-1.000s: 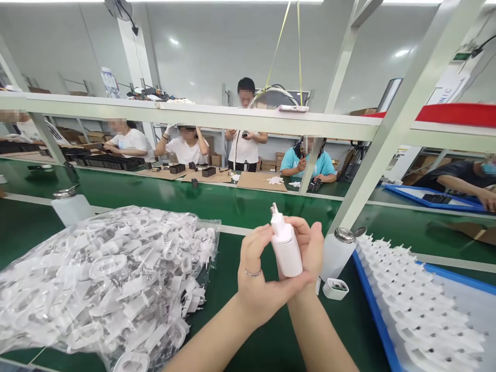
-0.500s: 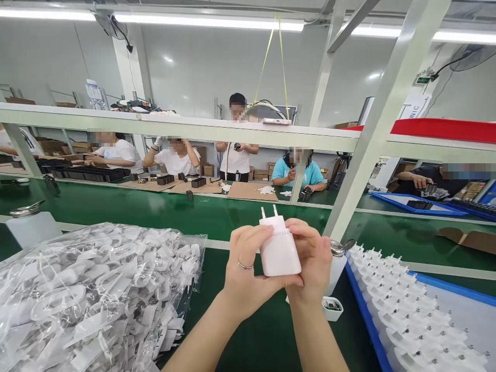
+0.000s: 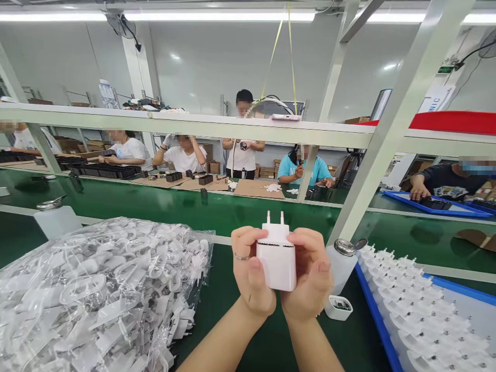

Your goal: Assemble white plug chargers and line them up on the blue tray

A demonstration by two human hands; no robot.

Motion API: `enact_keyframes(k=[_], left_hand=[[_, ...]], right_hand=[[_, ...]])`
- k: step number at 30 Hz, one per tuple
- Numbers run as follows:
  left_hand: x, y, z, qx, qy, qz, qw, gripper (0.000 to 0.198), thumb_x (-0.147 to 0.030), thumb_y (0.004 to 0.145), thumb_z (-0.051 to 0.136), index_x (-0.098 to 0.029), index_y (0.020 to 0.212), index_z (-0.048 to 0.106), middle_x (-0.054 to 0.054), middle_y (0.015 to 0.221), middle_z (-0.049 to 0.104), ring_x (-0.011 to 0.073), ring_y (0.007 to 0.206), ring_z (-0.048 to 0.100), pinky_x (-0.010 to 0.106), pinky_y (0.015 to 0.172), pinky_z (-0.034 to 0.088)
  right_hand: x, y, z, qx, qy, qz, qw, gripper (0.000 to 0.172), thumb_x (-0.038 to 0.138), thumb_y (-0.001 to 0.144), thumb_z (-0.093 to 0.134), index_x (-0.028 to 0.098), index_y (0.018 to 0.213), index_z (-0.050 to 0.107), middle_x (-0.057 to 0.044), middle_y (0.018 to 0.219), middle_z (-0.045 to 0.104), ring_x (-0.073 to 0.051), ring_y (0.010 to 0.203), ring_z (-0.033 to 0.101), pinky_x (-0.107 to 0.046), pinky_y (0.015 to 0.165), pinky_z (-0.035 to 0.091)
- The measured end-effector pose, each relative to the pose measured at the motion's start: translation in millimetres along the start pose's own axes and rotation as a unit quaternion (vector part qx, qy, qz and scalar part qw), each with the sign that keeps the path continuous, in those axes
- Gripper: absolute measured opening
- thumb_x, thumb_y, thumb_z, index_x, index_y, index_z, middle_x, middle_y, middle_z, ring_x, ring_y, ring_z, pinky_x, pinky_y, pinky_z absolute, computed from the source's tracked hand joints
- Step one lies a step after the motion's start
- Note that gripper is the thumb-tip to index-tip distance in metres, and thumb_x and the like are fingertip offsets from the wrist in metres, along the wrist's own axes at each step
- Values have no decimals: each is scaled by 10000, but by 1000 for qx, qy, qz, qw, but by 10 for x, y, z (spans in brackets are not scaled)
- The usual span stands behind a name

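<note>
A white plug-in charger (image 3: 277, 258) with two pins pointing up is held in front of me over the green bench. My left hand (image 3: 250, 274), with a ring on one finger, grips its left side. My right hand (image 3: 312, 276) grips its right side, thumb against the broad front face. Both hands are closed round it.
A clear bag full of white wrapped parts (image 3: 96, 294) lies at the left. A blue tray (image 3: 374, 315) with rows of white chargers is at the right. A white dispenser bottle (image 3: 341, 263) and a small white cup (image 3: 338, 306) stand beside my right hand. Several people work at the far bench.
The charger has been turned in my hands from edge-on to its broad face toward me. Both thumbs now rest on its front.
</note>
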State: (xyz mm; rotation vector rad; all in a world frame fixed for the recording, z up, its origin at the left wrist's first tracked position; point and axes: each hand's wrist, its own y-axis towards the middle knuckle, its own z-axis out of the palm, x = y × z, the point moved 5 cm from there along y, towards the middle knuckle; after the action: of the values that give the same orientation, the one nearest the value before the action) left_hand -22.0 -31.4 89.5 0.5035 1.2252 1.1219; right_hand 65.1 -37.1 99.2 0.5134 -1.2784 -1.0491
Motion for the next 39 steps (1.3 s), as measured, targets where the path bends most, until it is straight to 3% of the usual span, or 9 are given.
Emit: enact_keyframes(k=[4,13,24,39], left_hand=[[-20,77,-84,14,41,71,996,304,-340,753,217,-192,803,478,39,809,356,145,782,404,305,658,374],[-149,41,-63,49,103,129,985,260,-302,743,234,-172,805,450,42,786,367,139,735,423,301,627,371],[-160,39,-30,40,150,148,977,199,-256,724,273,-169,780,443,46,757,394,142,708,432,300,594,379],[-102,32,-2,35,115,131,984,149,-204,712,302,-165,735,444,29,716,386,127,687,429,290,588,384]], right_hand=[[19,-18,66,22,-5,2,1000,296,379,755,243,213,753,488,-32,785,377,-157,700,416,-284,524,353],[28,-19,21,-17,12,6,1000,348,360,766,173,203,654,464,-24,704,367,-157,675,415,-317,553,348],[-40,-11,3,-17,2,9,1000,292,291,770,202,201,644,450,-19,685,374,-149,647,438,-321,542,364],[-83,-20,-2,-23,7,22,999,274,278,760,229,192,613,443,-11,670,375,-134,626,427,-292,535,361]])
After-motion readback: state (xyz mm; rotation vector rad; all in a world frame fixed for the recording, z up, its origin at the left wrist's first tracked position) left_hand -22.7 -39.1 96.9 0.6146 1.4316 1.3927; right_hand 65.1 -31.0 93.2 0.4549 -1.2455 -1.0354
